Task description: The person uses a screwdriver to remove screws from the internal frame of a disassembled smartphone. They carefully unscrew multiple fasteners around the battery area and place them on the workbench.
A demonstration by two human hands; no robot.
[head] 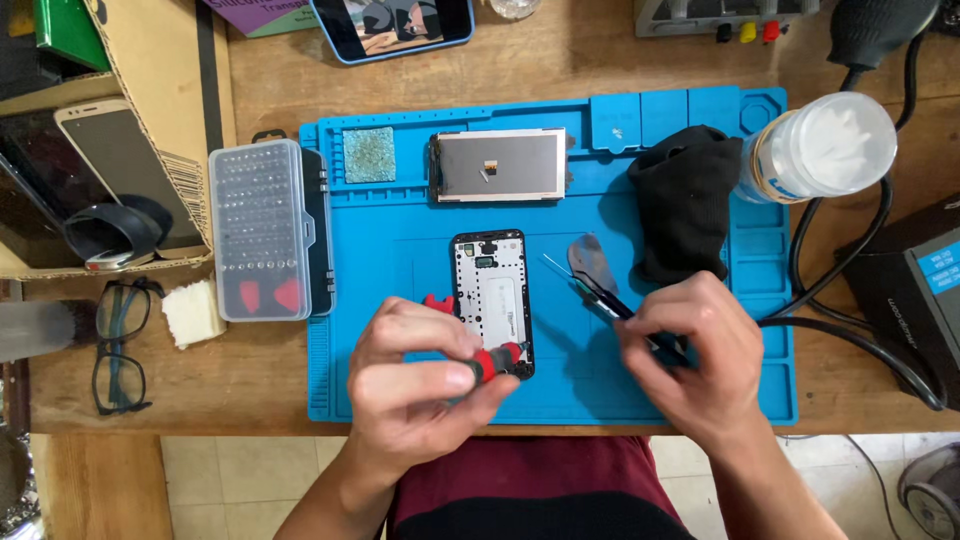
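An opened phone body with a white inner frame lies upright on the blue work mat. My left hand grips a red and black screwdriver whose tip rests at the phone's lower edge. My right hand holds black tweezers pointing up-left, their tips just right of the phone. A thin metal pry spatula lies under the tweezers. A detached screen panel sits face down at the mat's top.
A clear screwdriver-bit case stands left of the mat. A black cloth and a capped plastic jar lie at right. Black cables run along the right. Glasses, other phones and a cardboard box sit left.
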